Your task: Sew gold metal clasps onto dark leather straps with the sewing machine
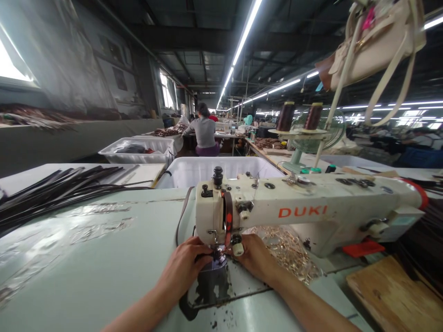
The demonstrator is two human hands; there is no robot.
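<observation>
A white sewing machine point(311, 207) marked DUKI stands on the pale green table point(86, 258). My left hand point(183, 269) rests left of the needle, fingers curled against the dark post under the presser foot point(218, 252). My right hand point(254, 256) sits just right of the needle, fingertips touching the same spot. A small dark workpiece lies between both hands under the foot; how it is held is hidden. A thin dark strap point(182, 216) loops up from behind the machine head.
Several long black straps point(51, 191) lie at the table's left. A pile of gold metal fittings point(290, 251) sits behind my right hand. A wooden board point(394, 295) lies at right. White bins point(194, 173) stand behind; another person point(205, 131) sits farther back. A cream handbag point(374, 41) hangs overhead.
</observation>
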